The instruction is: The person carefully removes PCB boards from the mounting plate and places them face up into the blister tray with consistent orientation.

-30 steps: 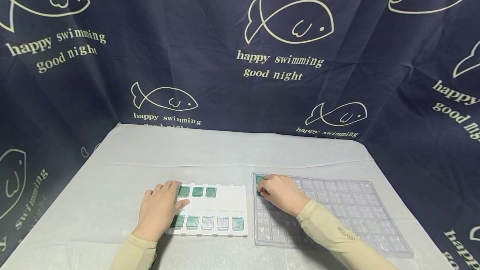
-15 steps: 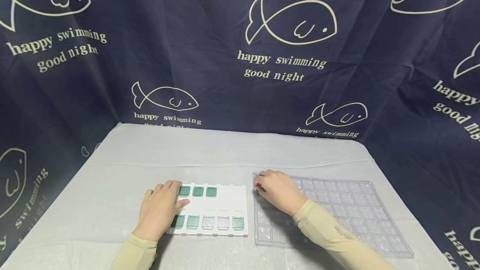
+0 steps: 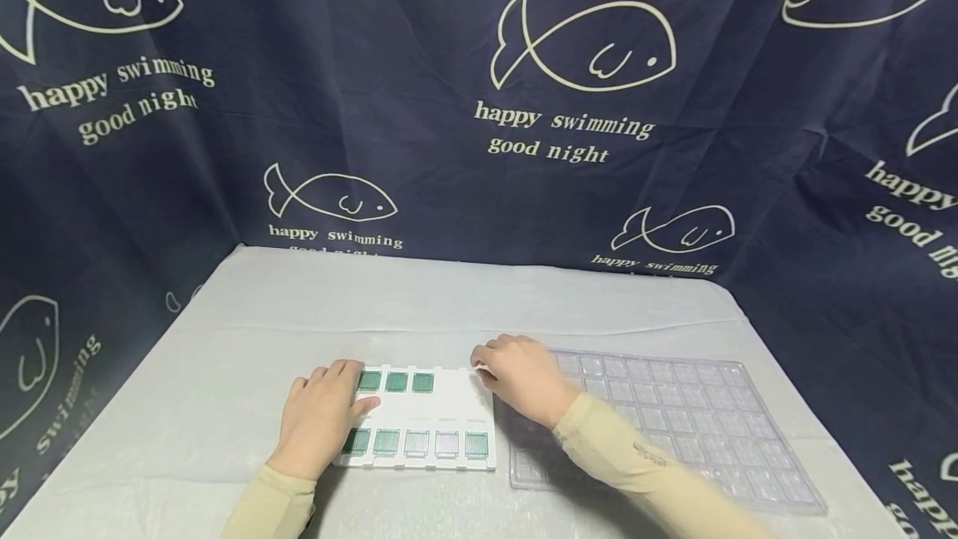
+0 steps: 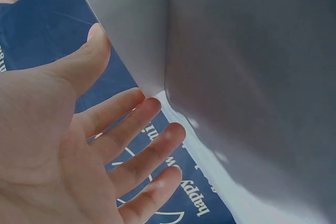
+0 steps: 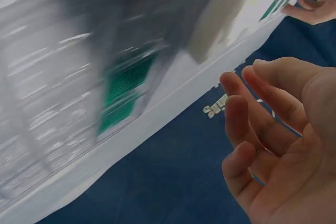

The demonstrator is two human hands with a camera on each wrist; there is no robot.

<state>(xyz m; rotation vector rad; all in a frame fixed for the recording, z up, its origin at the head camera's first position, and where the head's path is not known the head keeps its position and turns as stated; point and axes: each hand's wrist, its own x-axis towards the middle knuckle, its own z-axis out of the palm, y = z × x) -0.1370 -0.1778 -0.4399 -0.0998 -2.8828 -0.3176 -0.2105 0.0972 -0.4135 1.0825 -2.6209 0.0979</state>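
A white holder (image 3: pixel 452 398) bears small green perforated circuit boards (image 3: pixel 422 382) in two rows. My left hand (image 3: pixel 318 422) rests on its left end, thumb lying over the top face; in the left wrist view the fingers are spread and fairly straight, their tips at the holder's edge. My right hand (image 3: pixel 524 379) hovers at the holder's top right corner, fingers loosely bent. Nothing shows between those fingers in the right wrist view. Green boards (image 5: pixel 128 80) sit in end pockets of the clear compartment tray (image 3: pixel 674 406); in the head view my right hand and forearm hide that end.
The tray stands just right of the holder on a white-covered table (image 3: pixel 419 298). Dark blue fabric (image 3: pixel 419 90) with fish drawings encloses the back and sides.
My right hand has moved left from the tray's upper left pockets, where its fingers were at the green boards, to the holder's right corner. The left hand has stayed in place.
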